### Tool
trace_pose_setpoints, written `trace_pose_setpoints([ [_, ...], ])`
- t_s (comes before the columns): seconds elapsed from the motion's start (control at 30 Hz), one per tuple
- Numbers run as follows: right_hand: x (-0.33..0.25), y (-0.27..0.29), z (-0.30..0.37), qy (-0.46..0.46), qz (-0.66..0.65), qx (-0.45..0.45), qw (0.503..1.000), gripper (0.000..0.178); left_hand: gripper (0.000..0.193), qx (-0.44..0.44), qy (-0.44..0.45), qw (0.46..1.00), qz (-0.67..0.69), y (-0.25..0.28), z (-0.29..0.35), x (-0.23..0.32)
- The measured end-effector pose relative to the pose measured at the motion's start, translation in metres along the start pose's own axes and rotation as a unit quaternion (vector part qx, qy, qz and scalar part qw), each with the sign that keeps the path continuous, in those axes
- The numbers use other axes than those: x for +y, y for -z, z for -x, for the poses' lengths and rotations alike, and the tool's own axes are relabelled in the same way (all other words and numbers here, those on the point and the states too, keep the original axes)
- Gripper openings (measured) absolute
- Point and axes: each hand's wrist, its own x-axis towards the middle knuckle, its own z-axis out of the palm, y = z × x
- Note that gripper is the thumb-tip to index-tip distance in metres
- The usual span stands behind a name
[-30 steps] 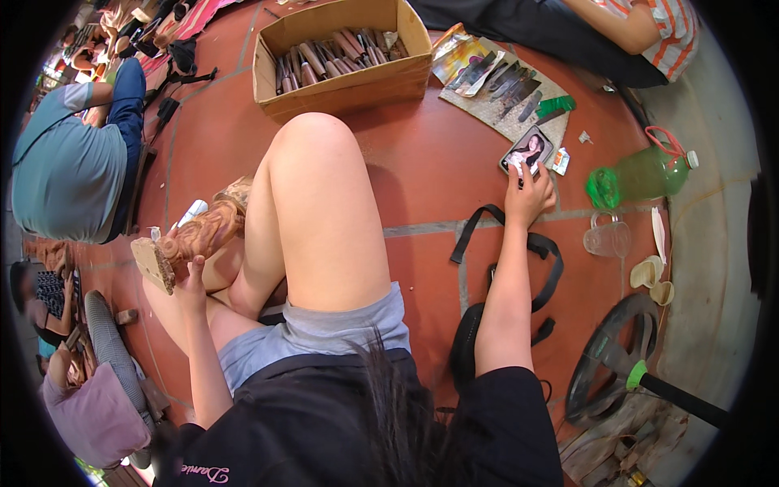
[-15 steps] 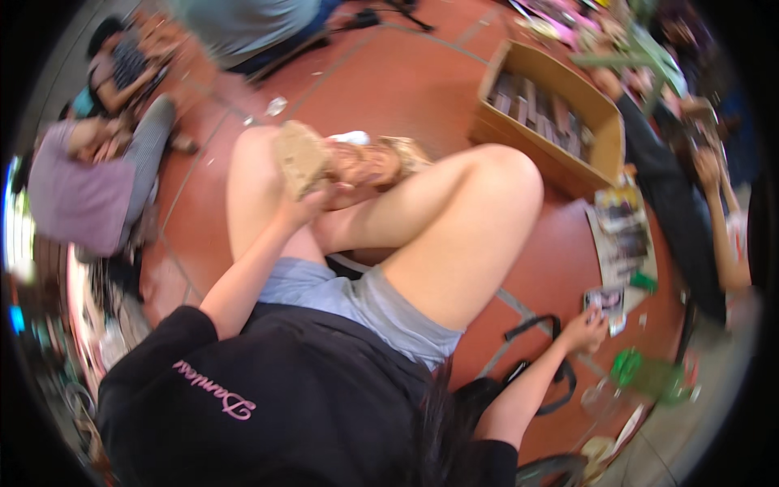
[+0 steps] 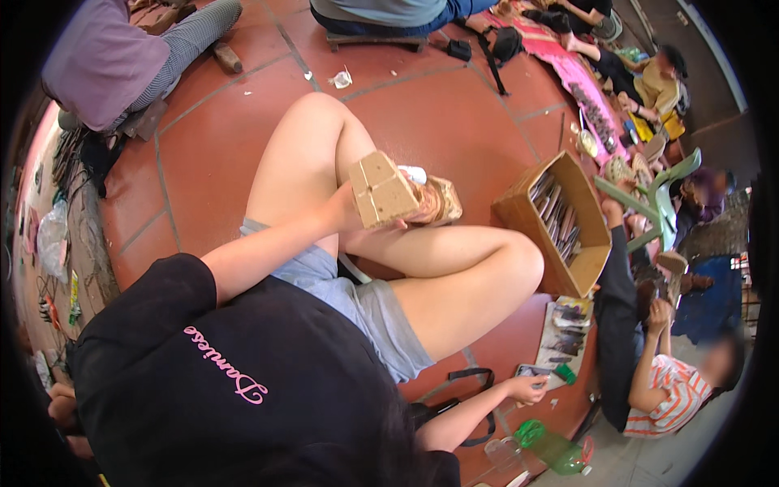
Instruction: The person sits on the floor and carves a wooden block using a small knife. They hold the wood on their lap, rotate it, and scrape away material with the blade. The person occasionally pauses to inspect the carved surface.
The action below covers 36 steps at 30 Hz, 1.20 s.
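In my left hand (image 3: 347, 208) is a brown carved piece of wood with a flat, pale tan base (image 3: 381, 191), held above my bent legs. The base faces me and bears crossing lines; beyond it the darker carved body (image 3: 438, 201) is partly hidden. A small white thing (image 3: 414, 174) shows beside it. My right hand (image 3: 526, 390) reaches low over the floor at the right, its fingers closed at a flat, phone-like thing (image 3: 531, 371). What is between those fingers is too small to make out. A green cap-like thing (image 3: 565, 373) lies just beyond.
A cardboard box (image 3: 592, 272) of slim dark tools stands right of my knee. Near it lie a picture sheet (image 3: 556, 341) and a green plastic bottle (image 3: 560, 453). A black strap (image 3: 489, 406) lies by my right forearm. Other people sit around, beside a green stool (image 3: 657, 199).
My view has swung, so the surroundings sit differently in it. The wood's flat base now faces me more squarely. My right hand remains beside the phone-like thing.
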Motion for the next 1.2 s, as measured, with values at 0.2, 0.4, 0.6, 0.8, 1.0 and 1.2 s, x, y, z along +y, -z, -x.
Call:
trace_pose_setpoints([
  [0.2,-0.241,0.114,0.006,-0.015,-0.548,-0.121,0.827,0.031,0.088,0.000,-0.034,0.997,-0.075,-0.008,-0.006,0.026],
  [0.4,-0.395,0.182,0.163,0.267,-0.631,-0.477,0.551,0.020,0.100,-0.003,-0.045,0.997,-0.064,-0.001,-0.002,0.020],
  [0.6,-0.392,0.178,0.256,0.354,-0.541,-0.545,0.533,0.022,0.118,-0.065,-0.010,0.996,-0.053,0.013,-0.002,0.025],
  [0.8,-0.369,0.195,0.227,0.444,-0.512,-0.421,0.602,0.020,0.122,-0.063,-0.108,0.962,-0.242,0.016,-0.005,0.021],
  [1.0,-0.380,0.196,0.208,0.394,-0.455,-0.622,0.501,0.026,0.123,-0.064,-0.090,0.968,-0.227,0.017,-0.004,0.014],
  [1.2,-0.384,0.208,0.211,0.335,-0.378,-0.689,0.520,0.036,0.125,-0.060,-0.065,0.975,-0.205,0.020,-0.003,0.010],
])
